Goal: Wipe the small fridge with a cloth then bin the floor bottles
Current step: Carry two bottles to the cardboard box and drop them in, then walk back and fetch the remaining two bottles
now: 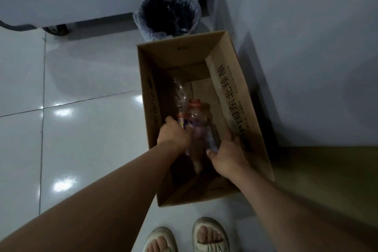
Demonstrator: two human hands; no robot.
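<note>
Left hand reaches into open cardboard box on tiled floor, fingers curled round labelled plastic bottles held over box interior, right hand gripping the same bundle from its right; lined bin stands just beyond box.

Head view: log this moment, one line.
left hand: grips bottles | right hand: on bottles | over cardboard box | bin beyond

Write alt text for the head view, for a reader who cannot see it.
Two hands, left and right, reach into an open cardboard box on a tiled floor, holding plastic bottles over it. A lined bin stands just beyond the box.
</note>
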